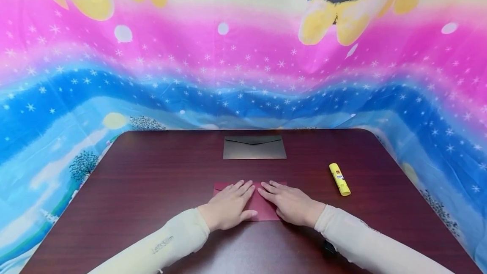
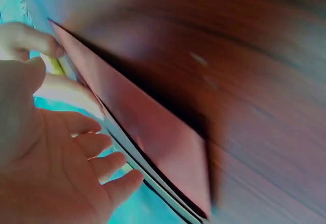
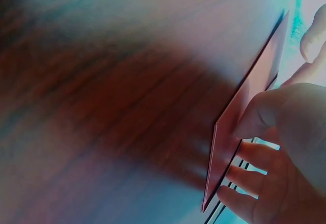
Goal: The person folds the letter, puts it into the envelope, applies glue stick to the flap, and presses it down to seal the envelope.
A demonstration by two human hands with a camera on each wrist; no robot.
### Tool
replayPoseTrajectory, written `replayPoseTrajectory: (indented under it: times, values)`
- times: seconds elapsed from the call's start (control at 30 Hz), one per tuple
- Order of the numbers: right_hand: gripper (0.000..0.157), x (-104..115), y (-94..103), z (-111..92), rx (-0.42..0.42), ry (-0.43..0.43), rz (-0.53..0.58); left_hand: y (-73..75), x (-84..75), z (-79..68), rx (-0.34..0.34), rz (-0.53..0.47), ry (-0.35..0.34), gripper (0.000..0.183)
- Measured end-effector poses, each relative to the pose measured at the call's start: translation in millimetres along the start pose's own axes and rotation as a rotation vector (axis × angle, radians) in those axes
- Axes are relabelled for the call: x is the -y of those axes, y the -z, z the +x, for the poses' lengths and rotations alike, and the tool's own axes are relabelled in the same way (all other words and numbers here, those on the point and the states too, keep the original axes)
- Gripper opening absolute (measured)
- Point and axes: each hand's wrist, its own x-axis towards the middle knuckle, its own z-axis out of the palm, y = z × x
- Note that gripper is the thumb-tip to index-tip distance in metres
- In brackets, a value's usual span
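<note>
A dark red envelope point(image 1: 263, 209) lies flat near the front of the table, its flap side toward the back. Across its left part rests my left hand point(image 1: 230, 206), fingers extended and thumb pointing inward. My right hand point(image 1: 294, 202) lies over its right part with the fingers straight, angled toward the left hand. Both wrist views show the envelope point(image 2: 137, 112) under the fingertips, and the right thumb reaches over the envelope face point(image 3: 239, 107). Much of the envelope's left and right sides is hidden beneath the hands.
Farther back on the dark wooden table point(image 1: 160, 155) lies a grey-brown envelope point(image 1: 254, 149) with a pointed flap. A yellow glue stick point(image 1: 339, 179) lies to the right of the hands. A colourful printed cloth point(image 1: 236, 67) hangs around the table's back and sides.
</note>
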Motion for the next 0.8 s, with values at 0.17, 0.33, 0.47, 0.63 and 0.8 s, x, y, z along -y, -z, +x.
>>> replayPoseTrajectory:
  times: [0.17,0.33,0.47,0.63,0.8]
  values:
    - [0.060,0.8,-0.1,0.1,-0.003,0.004,-0.003,-6.4,-14.6,10.2,0.062,0.009,0.011,0.084]
    - [0.060,0.6,-1.0,-0.6,0.006,-0.003,0.013,-12.5,-17.7,12.0,0.086,0.082,0.024,0.092]
    - [0.062,-0.1,-0.2,-1.3,0.034,-0.027,0.052,-12.6,-14.0,10.3,0.079,0.123,0.003,0.092]
    - [0.062,-0.6,2.3,-0.7,0.042,-0.047,0.090,-9.6,-6.7,7.0,0.071,0.095,-0.014,0.089]
    - [0.060,-0.6,3.5,0.3,0.038,-0.048,0.093,-8.8,3.0,-0.1,0.063,0.036,-0.002,0.088]
